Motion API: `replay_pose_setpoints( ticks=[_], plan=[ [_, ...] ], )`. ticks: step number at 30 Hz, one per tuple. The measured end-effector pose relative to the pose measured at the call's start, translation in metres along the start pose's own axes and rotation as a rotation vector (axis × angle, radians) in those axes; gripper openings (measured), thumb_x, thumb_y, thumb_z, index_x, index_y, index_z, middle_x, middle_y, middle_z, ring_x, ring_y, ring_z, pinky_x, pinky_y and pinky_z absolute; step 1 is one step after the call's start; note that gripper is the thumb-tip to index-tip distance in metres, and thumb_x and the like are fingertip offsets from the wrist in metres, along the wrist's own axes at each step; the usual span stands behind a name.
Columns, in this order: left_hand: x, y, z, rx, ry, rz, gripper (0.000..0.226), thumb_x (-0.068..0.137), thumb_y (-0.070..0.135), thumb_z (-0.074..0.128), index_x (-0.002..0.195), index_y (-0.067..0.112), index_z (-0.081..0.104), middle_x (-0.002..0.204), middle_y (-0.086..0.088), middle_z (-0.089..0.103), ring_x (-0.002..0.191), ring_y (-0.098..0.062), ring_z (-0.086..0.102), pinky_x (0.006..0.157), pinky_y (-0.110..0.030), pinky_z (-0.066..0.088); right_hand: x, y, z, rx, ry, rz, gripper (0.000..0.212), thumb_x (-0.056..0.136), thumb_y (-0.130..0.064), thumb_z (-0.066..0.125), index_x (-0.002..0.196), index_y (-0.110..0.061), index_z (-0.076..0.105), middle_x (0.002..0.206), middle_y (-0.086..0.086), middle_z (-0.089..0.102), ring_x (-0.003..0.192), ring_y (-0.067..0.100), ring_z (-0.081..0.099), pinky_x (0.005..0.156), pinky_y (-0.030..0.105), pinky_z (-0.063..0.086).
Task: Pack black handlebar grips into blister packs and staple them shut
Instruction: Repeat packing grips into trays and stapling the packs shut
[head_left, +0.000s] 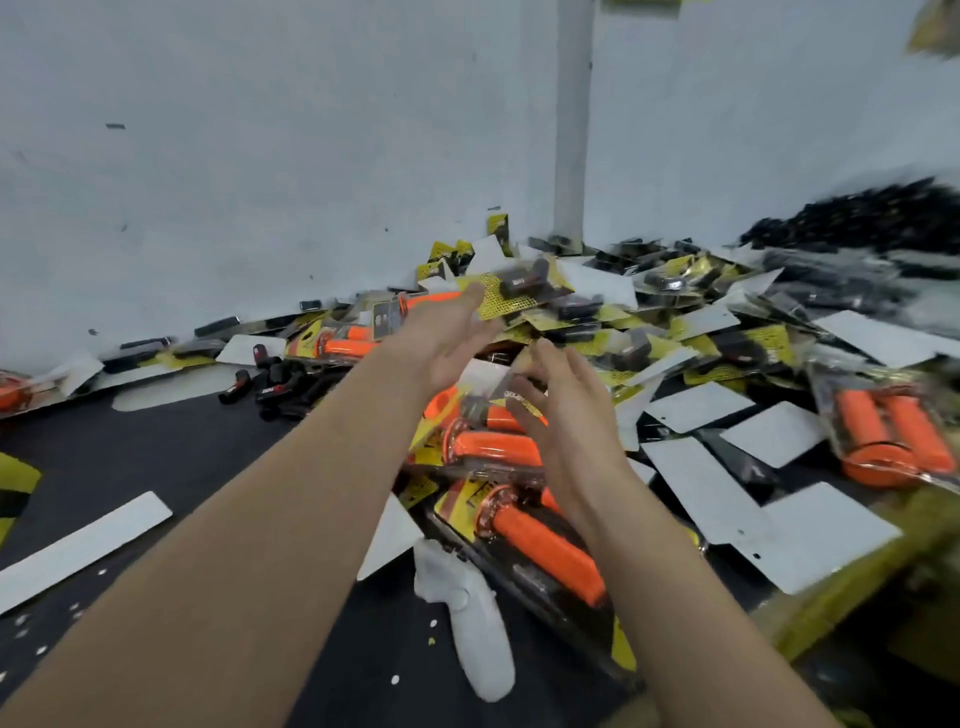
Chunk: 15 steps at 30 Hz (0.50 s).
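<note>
Both arms stretched way out over the mess. Left hand (447, 343) flat and open, palm turned toward the other hand, fingers straight and aimed at about 1 o'clock, gripping nothing. Right hand (566, 415) just beside it at its 4 o'clock, also open, fingers spread and only loosely bent, nothing visibly in it. Right off the left fingertips, at 1 o'clock, a blister pack (488, 304) with a yellow card and a pair of black grips (524, 279) inside. Too blurry to call whether it's on top of the heap or just above it, and can't tell if the fingertips actually touch its edge. Long axis of those grips roughly 8 to 2 o'clock, far end tipped up toward 2. Behind it and off to 3 o'clock, a big pile of packs (675, 322) of the same sort, banked against the white wall (260, 156). Under the hands, orange grip packs (493, 447), the nearest one lying about 10 to 4 o'clock. Loose grips (280, 384) in a black clump at 9 o'clock of the left hand, on the black tabletop (156, 457). White backing cards (696, 405) scattered at 3 o'clock of the right hand. White handheld tool (467, 623) at 6 o'clock between the forearms, kind not clear. Dark blurred heap (872, 213) way out at 2 o'clock.
</note>
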<state>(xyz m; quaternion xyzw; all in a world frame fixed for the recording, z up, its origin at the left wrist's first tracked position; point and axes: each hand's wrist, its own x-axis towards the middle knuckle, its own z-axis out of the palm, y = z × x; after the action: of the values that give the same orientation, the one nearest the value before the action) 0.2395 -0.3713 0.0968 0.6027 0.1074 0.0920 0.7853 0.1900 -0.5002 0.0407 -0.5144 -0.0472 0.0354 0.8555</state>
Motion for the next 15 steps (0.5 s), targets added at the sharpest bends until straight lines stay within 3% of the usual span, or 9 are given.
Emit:
replay_pose_setpoints(
  ticks=[1, 3, 6, 8, 10, 12, 15],
  plan=[
    [0.004, -0.002, 0.006, 0.042, -0.008, -0.024, 0.040, 0.097, 0.022, 0.063, 0.125, -0.004, 0.050, 0.108, -0.018, 0.062, 0.098, -0.021, 0.069, 0.088, -0.028, 0.058, 0.000, 0.000, -0.001, -0.013, 0.001, -0.013, 0.031, 0.100, -0.035, 0.058, 0.127, -0.022, 0.054, 0.107, 0.017, 0.058, 0.103, 0.024, 0.066, 0.081, 0.028, 0.057],
    [0.001, -0.009, 0.010, 0.129, -0.035, -0.029, 0.032, 0.096, 0.026, 0.063, 0.112, 0.000, 0.054, 0.107, -0.018, 0.063, 0.100, -0.024, 0.068, 0.086, -0.029, 0.058, -0.002, 0.000, -0.001, -0.022, -0.015, -0.010, 0.052, 0.100, -0.037, 0.057, 0.148, -0.025, 0.040, 0.125, 0.005, 0.060, 0.109, 0.015, 0.064, 0.090, 0.031, 0.055],
    [-0.019, -0.018, -0.005, 0.185, -0.069, 0.018, 0.022, 0.098, 0.024, 0.059, 0.089, 0.004, 0.060, 0.101, -0.020, 0.068, 0.092, -0.032, 0.066, 0.079, -0.034, 0.057, -0.010, 0.004, 0.012, -0.075, -0.058, -0.008, 0.054, 0.099, -0.039, 0.056, 0.149, -0.032, 0.038, 0.126, -0.005, 0.063, 0.112, 0.010, 0.063, 0.103, 0.042, 0.050],
    [-0.036, -0.017, -0.028, 0.226, -0.078, 0.037, 0.024, 0.099, 0.024, 0.057, 0.099, 0.002, 0.065, 0.101, -0.019, 0.074, 0.094, -0.037, 0.068, 0.078, -0.037, 0.059, -0.020, 0.006, 0.029, -0.079, -0.100, 0.002, 0.049, 0.099, -0.038, 0.056, 0.146, -0.032, 0.042, 0.121, -0.006, 0.065, 0.112, 0.011, 0.064, 0.103, 0.041, 0.051],
    [-0.057, -0.012, -0.057, 0.339, -0.103, 0.064, 0.032, 0.101, 0.024, 0.052, 0.112, -0.002, 0.065, 0.108, -0.022, 0.071, 0.089, -0.030, 0.067, 0.070, -0.032, 0.059, -0.034, 0.012, 0.050, -0.109, -0.180, 0.003, 0.043, 0.101, -0.038, 0.054, 0.142, -0.032, 0.045, 0.128, 0.000, 0.064, 0.117, 0.015, 0.063, 0.102, 0.039, 0.052],
    [-0.082, -0.005, -0.089, 0.417, -0.100, 0.097, 0.032, 0.101, 0.024, 0.052, 0.112, -0.001, 0.068, 0.109, -0.022, 0.069, 0.084, -0.024, 0.065, 0.064, -0.027, 0.055, -0.051, 0.020, 0.072, -0.156, -0.268, -0.010, 0.036, 0.102, -0.037, 0.051, 0.137, -0.034, 0.047, 0.135, 0.001, 0.059, 0.121, 0.016, 0.060, 0.100, 0.037, 0.052],
    [-0.126, 0.007, -0.140, 0.538, -0.102, 0.128, 0.029, 0.103, 0.026, 0.048, 0.111, 0.013, 0.073, 0.102, -0.010, 0.074, 0.089, -0.022, 0.070, 0.073, -0.030, 0.058, -0.077, 0.039, 0.105, -0.220, -0.368, -0.040, 0.044, 0.101, -0.040, 0.049, 0.145, -0.036, 0.042, 0.136, -0.007, 0.056, 0.125, 0.014, 0.055, 0.105, 0.038, 0.047]
  ],
)
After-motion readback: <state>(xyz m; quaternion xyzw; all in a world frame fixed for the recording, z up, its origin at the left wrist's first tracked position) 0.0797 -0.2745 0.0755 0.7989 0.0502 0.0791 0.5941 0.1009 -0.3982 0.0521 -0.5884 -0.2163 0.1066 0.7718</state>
